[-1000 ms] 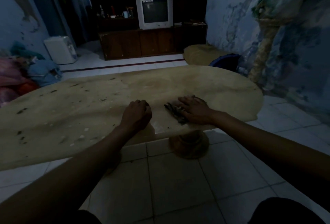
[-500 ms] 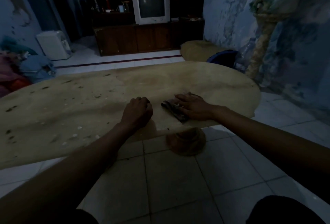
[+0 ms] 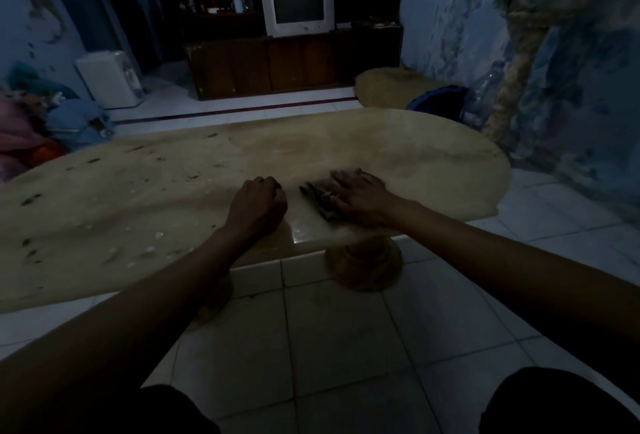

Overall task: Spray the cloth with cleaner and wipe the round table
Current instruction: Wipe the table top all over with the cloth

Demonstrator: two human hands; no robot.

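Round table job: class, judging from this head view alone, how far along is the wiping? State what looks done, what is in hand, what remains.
Done: the round table looks cleaner on its right part. No spray bottle is visible.
In hand: the right hand presses the cloth flat near the front edge; the left hand rests curled beside it.
Left: dark spots and pale flecks across the left half.

Table (image 3: 381,153): pale tan, dark specks on its left part. Cloth (image 3: 320,199): dark, streaked pattern. TV (image 3: 296,0): light grey casing; floor (image 3: 329,336): white tiles; walls (image 3: 450,11): mottled blue.
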